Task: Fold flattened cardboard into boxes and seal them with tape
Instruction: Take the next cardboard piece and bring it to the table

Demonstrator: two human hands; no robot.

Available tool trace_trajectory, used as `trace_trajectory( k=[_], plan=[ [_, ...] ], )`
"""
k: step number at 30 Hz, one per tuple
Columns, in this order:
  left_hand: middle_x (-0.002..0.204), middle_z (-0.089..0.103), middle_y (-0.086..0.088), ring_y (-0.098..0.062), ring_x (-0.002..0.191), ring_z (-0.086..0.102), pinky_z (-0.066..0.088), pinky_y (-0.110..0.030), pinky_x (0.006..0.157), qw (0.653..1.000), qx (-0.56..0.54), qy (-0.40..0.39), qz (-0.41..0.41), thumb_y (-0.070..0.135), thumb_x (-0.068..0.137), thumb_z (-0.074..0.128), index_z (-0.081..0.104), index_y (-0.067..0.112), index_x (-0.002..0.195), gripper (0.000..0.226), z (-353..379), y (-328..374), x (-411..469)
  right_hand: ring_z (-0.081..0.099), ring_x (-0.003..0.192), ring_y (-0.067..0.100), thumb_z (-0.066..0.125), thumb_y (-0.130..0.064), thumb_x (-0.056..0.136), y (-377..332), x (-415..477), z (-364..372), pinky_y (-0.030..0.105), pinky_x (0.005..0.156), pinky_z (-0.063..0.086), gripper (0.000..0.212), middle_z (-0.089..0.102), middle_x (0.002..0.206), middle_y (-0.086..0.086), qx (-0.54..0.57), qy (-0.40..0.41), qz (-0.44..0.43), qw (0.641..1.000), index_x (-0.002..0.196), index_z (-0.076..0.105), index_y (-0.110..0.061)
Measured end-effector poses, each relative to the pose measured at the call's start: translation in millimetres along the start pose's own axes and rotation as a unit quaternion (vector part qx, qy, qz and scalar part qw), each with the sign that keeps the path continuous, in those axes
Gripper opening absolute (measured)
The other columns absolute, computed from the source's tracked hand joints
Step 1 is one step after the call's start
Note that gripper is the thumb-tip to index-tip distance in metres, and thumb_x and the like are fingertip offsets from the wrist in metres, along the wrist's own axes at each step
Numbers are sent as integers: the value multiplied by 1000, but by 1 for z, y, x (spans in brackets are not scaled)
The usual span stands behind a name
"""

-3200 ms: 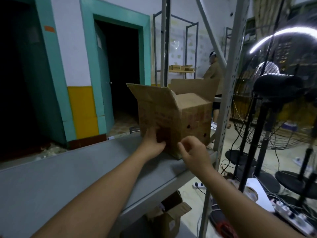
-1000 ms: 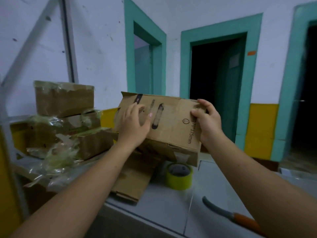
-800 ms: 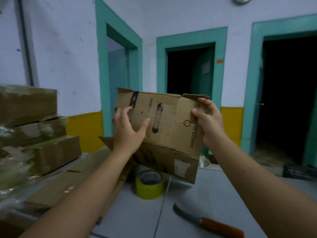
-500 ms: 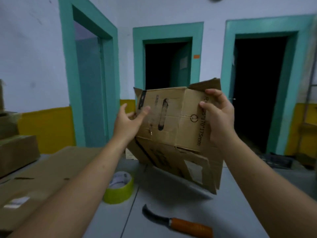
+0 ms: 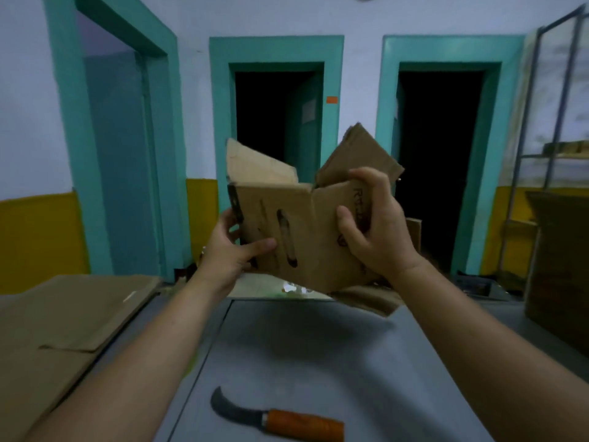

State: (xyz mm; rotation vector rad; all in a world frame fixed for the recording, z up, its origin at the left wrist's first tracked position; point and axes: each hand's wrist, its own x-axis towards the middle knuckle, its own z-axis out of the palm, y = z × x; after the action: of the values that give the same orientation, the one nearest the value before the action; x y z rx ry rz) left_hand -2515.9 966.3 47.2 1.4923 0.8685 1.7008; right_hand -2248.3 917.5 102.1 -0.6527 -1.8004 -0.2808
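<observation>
Cardboard box [image 5: 306, 224] gripped by my left hand [image 5: 229, 253] and right hand [image 5: 379, 234] — over grey table [image 5: 318, 339]; knife [image 5: 277, 421] on it, teal doorways [image 5: 220, 122] beyond.

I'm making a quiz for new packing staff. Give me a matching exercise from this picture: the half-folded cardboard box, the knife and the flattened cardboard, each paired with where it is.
Things:
1. cardboard box
2. knife
3. flattened cardboard

Places:
A. lies flat at the left of the table
B. lies on the table nearest the camera, orange handle to the right
C. held above the table, gripped by the left hand and the right hand

Pairs: 1-C, 2-B, 3-A.
</observation>
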Motion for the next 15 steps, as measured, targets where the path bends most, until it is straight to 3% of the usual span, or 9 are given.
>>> trace_trajectory(
  k=[2, 4, 6, 8, 10, 13, 15],
  plan=[
    [136, 63, 2, -18, 122, 63, 63, -36, 85, 998, 51, -2, -34, 27, 52, 103, 45, 20, 146, 111, -1, -15, -3, 55, 96, -3, 57, -42, 98, 14, -18, 1, 10, 76, 44, 44, 47, 110, -16, 0, -34, 41, 999, 136, 36, -31],
    [135, 65, 3, -19, 124, 64, 56, -50, 103, 995, 62, -20, -77, 42, 46, 106, 43, 23, 146, 119, -2, -30, -10, 56, 98, -3, 54, -40, 98, 24, -40, 6, 11, 79, 44, 39, 50, 113, -16, 21, -57, 94, 994, 132, 38, -33],
    [138, 65, 6, -21, 127, 63, 52, -54, 108, 991, 75, -46, -105, 61, 46, 102, 45, 28, 147, 120, -2, -44, -20, 58, 112, -2, 53, -36, 97, 30, -66, 14, 23, 91, 51, 41, 56, 123, -15, 56, -96, 150, 982, 136, 41, -32],
    [137, 65, 10, -15, 128, 62, 50, -48, 110, 988, 96, -76, -99, 68, 52, 96, 47, 32, 146, 113, 4, -53, -31, 53, 127, 1, 52, -38, 96, 33, -88, 22, 33, 107, 49, 48, 56, 136, -12, 69, -117, 178, 975, 143, 40, -35],
    [137, 65, 13, -11, 127, 61, 49, -43, 110, 987, 102, -88, -86, 67, 52, 94, 47, 35, 146, 109, 8, -59, -36, 50, 133, 4, 50, -43, 96, 32, -97, 23, 35, 112, 45, 50, 53, 142, -12, 74, -120, 198, 970, 145, 37, -44],
    [141, 64, 13, -14, 136, 55, 46, -48, 115, 990, 81, -98, -66, 61, 60, 96, 49, 39, 145, 100, 4, -64, -35, 53, 129, 5, 52, -39, 97, 39, -92, 16, 36, 109, 47, 43, 56, 138, -13, 76, -99, 206, 971, 130, 40, -64],
    [140, 65, 13, -14, 138, 53, 44, -49, 116, 990, 74, -111, -52, 50, 68, 94, 51, 40, 143, 86, 2, -62, -35, 56, 123, 2, 53, -34, 102, 45, -95, 12, 36, 105, 50, 38, 59, 132, -15, 75, -96, 221, 968, 131, 43, -57]
  ],
)
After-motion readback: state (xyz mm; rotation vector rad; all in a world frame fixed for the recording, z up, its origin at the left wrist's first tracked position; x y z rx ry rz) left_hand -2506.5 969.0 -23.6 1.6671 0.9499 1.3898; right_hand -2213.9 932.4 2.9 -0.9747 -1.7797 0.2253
